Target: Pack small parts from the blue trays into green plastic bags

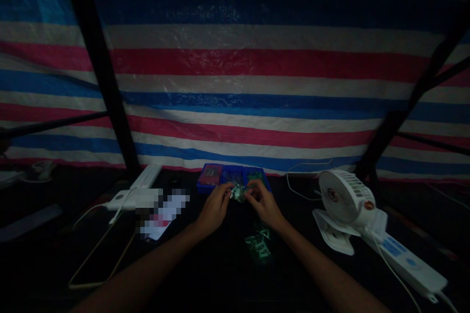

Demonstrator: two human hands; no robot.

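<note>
My left hand [215, 209] and my right hand [264, 204] meet at the middle of the dark table, both pinching a small crumpled green and silver item [238, 192]. Its exact kind is hard to tell in this dim light. Just behind my hands stands a blue compartment tray [220, 177] holding small items. Below my wrists lies a loose pile of green printed pieces [259, 249], touching neither hand.
A white clip-on fan [343, 200] stands to the right, with a white power strip [402, 259] and cables beside it. To the left lie a white power bank [123, 200] and a pixelated, blurred-out item [163, 212]. A striped tarpaulin [235, 68] hangs behind the table.
</note>
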